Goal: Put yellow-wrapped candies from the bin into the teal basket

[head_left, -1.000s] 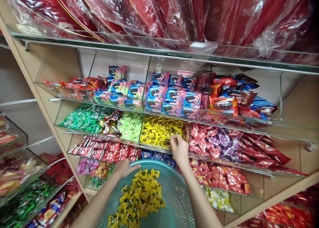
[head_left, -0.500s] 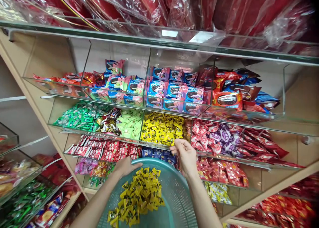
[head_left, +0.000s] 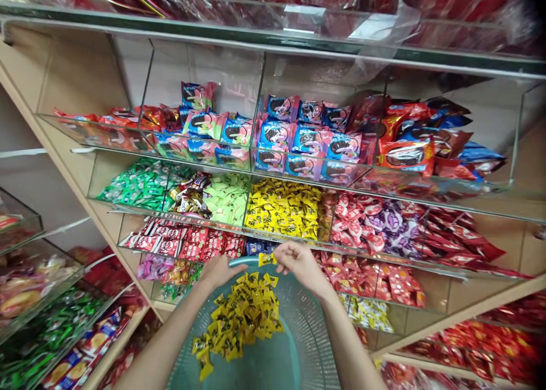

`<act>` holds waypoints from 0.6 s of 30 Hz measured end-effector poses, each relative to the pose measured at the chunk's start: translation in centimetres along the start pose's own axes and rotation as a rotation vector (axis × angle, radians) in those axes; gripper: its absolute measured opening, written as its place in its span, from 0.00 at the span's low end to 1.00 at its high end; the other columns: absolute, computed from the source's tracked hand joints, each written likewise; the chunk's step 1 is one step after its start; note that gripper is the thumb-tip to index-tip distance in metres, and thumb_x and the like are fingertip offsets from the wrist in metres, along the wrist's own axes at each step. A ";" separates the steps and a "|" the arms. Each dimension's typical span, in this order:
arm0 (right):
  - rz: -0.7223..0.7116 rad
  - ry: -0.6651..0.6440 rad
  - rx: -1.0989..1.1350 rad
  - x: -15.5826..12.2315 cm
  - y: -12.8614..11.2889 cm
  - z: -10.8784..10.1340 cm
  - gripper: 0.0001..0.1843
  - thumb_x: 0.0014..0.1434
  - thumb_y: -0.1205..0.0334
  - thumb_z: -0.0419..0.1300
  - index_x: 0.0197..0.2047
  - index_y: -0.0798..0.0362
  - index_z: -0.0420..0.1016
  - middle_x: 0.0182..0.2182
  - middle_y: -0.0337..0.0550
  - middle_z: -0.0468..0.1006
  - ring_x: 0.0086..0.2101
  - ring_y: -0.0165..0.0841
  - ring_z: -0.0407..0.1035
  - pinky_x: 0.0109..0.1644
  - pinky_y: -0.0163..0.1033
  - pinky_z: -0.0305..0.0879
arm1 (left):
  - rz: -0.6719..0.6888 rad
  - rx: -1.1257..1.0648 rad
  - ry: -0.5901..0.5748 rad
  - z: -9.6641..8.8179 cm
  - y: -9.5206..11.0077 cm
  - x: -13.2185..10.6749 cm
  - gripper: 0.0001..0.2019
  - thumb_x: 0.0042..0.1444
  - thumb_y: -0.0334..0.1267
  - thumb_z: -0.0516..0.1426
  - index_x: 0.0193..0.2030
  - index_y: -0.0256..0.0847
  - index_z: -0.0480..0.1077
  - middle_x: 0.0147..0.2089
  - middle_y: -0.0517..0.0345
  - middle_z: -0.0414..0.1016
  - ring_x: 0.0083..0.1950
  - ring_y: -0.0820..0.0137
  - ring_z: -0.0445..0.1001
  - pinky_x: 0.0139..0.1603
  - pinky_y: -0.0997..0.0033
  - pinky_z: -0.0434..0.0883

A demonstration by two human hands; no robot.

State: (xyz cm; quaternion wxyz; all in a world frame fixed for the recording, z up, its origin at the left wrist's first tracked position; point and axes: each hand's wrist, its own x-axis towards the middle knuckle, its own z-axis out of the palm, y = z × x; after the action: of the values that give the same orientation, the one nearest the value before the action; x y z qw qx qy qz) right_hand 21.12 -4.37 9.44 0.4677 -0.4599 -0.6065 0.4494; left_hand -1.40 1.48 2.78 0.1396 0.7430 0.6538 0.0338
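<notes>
Yellow candy point(head_left: 267, 259) pinched by right hand point(head_left: 300, 263) (over green basket point(head_left: 313, 336)).

Both our forearms bare, rising from bottom edge, converging toward centre.

Left forearm point(head_left: 170, 339): comes up from lower left, wrist straight.

Left hand point(head_left: 219, 270): back facing us, fingers curled over basket rim point(head_left: 245, 261) and out of sight, thumb lying rightward along it.

Right forearm point(head_left: 345, 339): comes up from lower right, wrist bent leftward.

Right hand point(head_left: 298, 262): palm down, knuckles raised, thumb and forefinger pinched together on yellow candy point(head_left: 267, 259) at leftmost tip, other fingers loosely folded.

Our hands near each other, not touching; right slightly higher.
</notes>
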 end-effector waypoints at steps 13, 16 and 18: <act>0.190 -0.014 -0.282 1.4 6.9 1.3 0.04 0.48 0.66 0.53 0.30 0.53 0.67 0.11 0.30 0.69 0.13 0.27 0.65 0.19 0.29 0.58 | -0.003 0.034 0.050 0.2 0.4 -0.4 0.35 0.45 0.70 0.43 0.34 0.38 0.72 0.37 0.43 0.76 0.39 0.57 0.74 0.34 0.69 0.66; 0.166 0.009 -0.355 1.3 6.8 1.0 0.05 0.48 0.68 0.52 0.28 0.53 0.67 0.12 0.31 0.70 0.15 0.27 0.66 0.23 0.29 0.59 | -0.004 0.026 0.049 0.2 0.4 -0.4 0.36 0.44 0.70 0.43 0.34 0.37 0.72 0.38 0.42 0.76 0.39 0.57 0.74 0.34 0.69 0.66; 0.156 0.016 -0.401 1.2 6.8 0.8 0.06 0.47 0.69 0.51 0.26 0.53 0.67 0.12 0.32 0.70 0.17 0.28 0.68 0.25 0.29 0.60 | -0.001 0.019 0.038 0.1 0.3 -0.5 0.36 0.44 0.70 0.42 0.34 0.37 0.72 0.38 0.42 0.76 0.39 0.56 0.74 0.34 0.68 0.66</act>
State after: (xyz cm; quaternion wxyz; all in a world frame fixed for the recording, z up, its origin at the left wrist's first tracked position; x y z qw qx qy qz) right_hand 21.07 -2.06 2.84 0.3354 -0.5927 -0.6426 0.3510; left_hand -1.13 0.95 2.78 0.1201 0.7431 0.6571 0.0414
